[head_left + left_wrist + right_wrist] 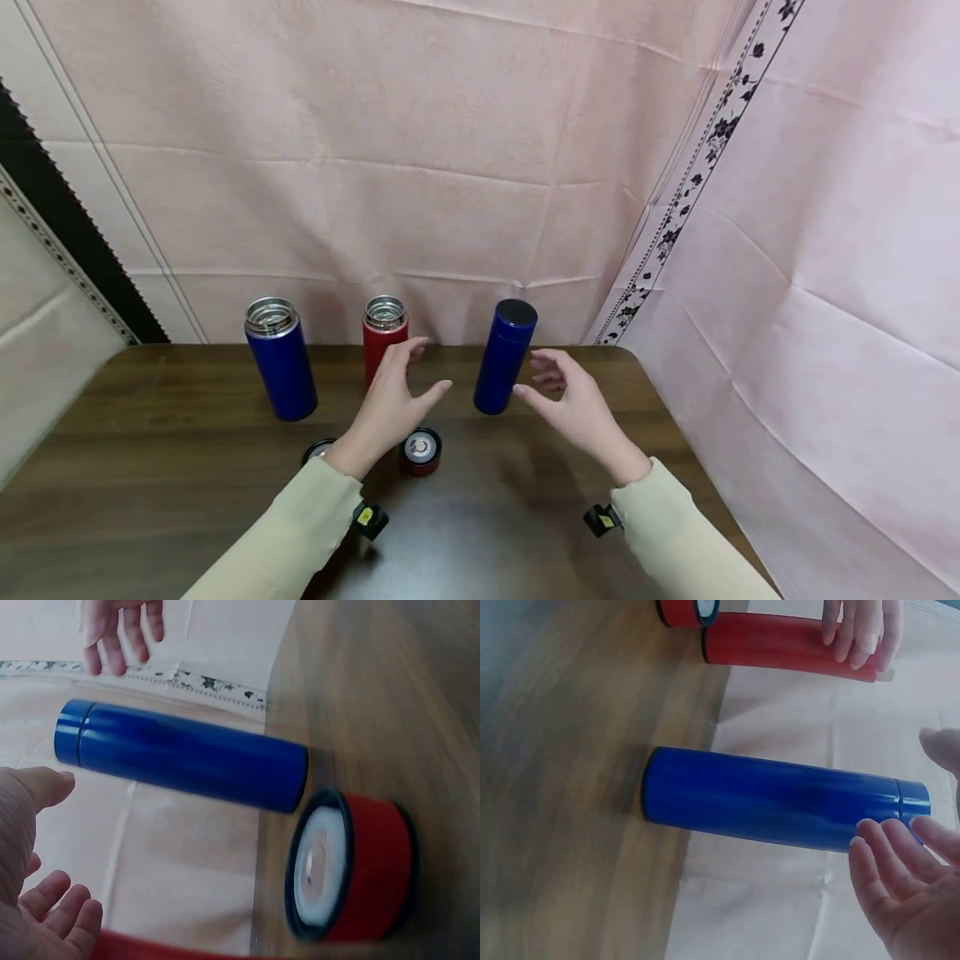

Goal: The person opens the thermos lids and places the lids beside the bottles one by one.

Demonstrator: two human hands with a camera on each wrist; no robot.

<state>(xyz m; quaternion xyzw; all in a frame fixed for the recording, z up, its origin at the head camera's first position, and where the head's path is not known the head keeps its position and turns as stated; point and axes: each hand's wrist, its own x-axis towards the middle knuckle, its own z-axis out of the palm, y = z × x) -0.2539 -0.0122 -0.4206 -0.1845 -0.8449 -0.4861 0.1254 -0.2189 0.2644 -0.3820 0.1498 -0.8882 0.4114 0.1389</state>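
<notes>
A slim blue thermos [498,371] with its lid on stands upright between my two hands. Just to its right, my right hand [576,406] hovers with loosely bent fingers and thumb apart, holding nothing. My left hand [390,408] is in the air to the left of it, fingers and thumb spread, partly covering a red thermos [373,346] that has no lid. In the left wrist view, a red lid [379,870] rests on the table, its lined underside showing. Whether either hand touches a bottle is hard to tell, but the palms look unfilled.
A wider blue thermos [283,375], its steel mouth uncovered, stands at the left. Another lid [315,451] is mostly hidden under the left forearm. Pink cloth [450,208] hangs behind the brown wooden table [172,467] and along its right side.
</notes>
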